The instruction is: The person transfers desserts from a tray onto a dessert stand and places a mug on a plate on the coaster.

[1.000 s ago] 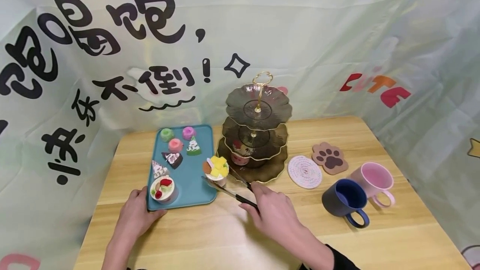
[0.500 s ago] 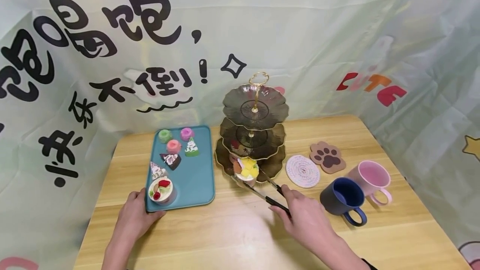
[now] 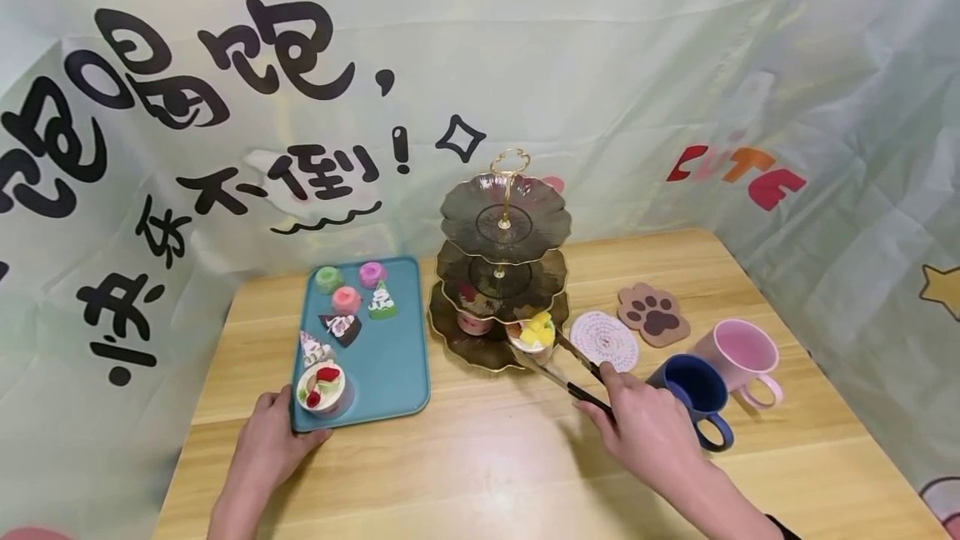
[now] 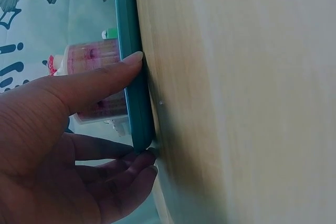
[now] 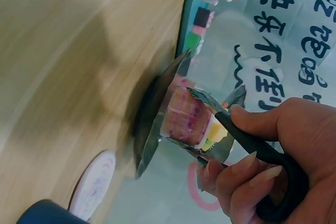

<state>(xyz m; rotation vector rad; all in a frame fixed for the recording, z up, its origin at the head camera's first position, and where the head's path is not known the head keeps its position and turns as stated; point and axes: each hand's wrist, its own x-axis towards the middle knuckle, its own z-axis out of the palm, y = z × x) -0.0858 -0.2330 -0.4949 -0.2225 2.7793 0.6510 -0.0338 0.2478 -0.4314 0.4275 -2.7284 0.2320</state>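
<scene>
I find the right hand (image 3: 648, 423) grasping black-handled tongs (image 3: 588, 397), digits curled about the handles. The tongs' tips flank a yellow-topped cup (image 3: 534, 335) at the hand's 10 o'clock. That cup is roughly upright at the 4 o'clock side of the bottom tier (image 3: 491, 354) of a three-tier stand (image 3: 517, 280); whether its base bears on the tier I cannot confirm.

Recommended practice, in my judgement: keep the cup level, its topping clear of the middle tier's overhang, and its base wholly inside the scalloped rim. I would confirm firm seating before easing both tips apart evenly and backing out towards 5 o'clock, lest the cup tip or drag.

A second cup (image 3: 474, 323) occupies the same tier towards 9 o'clock; I advise leaving a gap.

The left hand (image 3: 270, 440) grips the blue tray (image 3: 390, 357) at its 7 o'clock corner, beside a fruit-topped cup (image 3: 321, 388).

At the stand's 3 o'clock I note a round coaster (image 3: 604, 340); beyond, a navy mug (image 3: 693, 386) and a pink mug (image 3: 738, 352) on the bench (image 3: 495, 473).
</scene>
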